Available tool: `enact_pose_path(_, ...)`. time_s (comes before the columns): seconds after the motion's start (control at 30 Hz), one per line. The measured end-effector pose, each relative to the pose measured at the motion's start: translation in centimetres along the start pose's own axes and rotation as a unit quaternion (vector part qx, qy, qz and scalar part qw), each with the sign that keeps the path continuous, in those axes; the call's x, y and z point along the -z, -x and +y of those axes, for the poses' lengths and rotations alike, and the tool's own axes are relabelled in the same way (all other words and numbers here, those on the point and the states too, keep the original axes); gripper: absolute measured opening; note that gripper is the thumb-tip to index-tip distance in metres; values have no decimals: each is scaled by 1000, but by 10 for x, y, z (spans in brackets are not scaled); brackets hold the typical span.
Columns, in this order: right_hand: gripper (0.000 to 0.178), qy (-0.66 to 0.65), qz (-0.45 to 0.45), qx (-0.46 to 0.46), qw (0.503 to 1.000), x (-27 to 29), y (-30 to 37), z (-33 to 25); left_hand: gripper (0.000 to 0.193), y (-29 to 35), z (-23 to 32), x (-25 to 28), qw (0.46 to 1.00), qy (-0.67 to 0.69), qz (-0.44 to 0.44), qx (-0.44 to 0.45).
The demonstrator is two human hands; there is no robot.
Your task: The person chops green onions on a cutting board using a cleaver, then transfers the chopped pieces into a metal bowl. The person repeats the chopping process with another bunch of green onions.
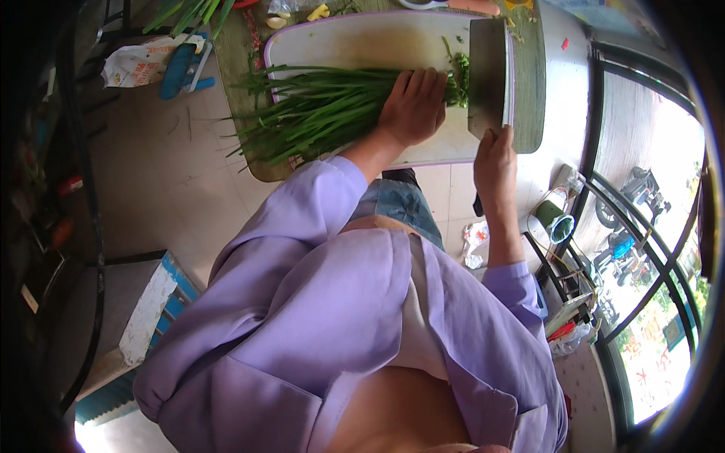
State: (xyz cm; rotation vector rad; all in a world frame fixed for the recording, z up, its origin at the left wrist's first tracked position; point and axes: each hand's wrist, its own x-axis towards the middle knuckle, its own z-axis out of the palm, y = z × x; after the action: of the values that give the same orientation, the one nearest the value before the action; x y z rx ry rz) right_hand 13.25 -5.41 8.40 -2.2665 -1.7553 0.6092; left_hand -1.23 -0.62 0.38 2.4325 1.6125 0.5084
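Note:
A thick bunch of green chives (325,102) lies across a white cutting board (430,155) with a purple rim, its leaves spreading past the board's left edge. My left hand (414,107) is closed over the bunch near its right end. In my right hand (496,155) is the handle of a broad cleaver (487,75), whose blade stands just right of the bunch. Chopped green pieces (462,69) lie between the cut end and the blade. The blade hides part of the board's right side.
The board rests on a greenish table (532,113). Beyond it lie yellowish scraps (319,12) and an orange-handled tool (474,7). A blue stool (181,72) with a plastic bag stands left of the table. Glass doors (642,226) and a green bin (555,219) are on the right.

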Motion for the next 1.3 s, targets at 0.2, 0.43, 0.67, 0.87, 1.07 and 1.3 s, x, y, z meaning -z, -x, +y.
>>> enact_pose_path(0.2, 14, 29, -70, 17, 997, 30, 21, -15, 46, -1, -2, -1, 1000, 11, 15, -9)
enact_pose_path(0.43, 12, 92, -95, 29, 991, 22, 23, -25, 41, -3, -1, 2, 999, 38, -7, -3)
enact_pose_path(0.67, 15, 53, -37, 23, 998, -26, -2, -13, 39, -3, -1, -3, 998, -9, 58, -29)
enact_pose_path(0.87, 14, -32, -20, 13, 999, -2, 2, -11, 48, -3, -3, 0, 999, 16, 35, 2)
enact_pose_path(1.07, 14, -1, -65, 13, 998, 21, 25, -16, 51, 0, -3, -1, 999, 38, 12, 14)
enact_pose_path(1.3, 13, 46, -81, 21, 995, 17, 31, -18, 47, 0, 0, 1, 998, 50, -13, 22)
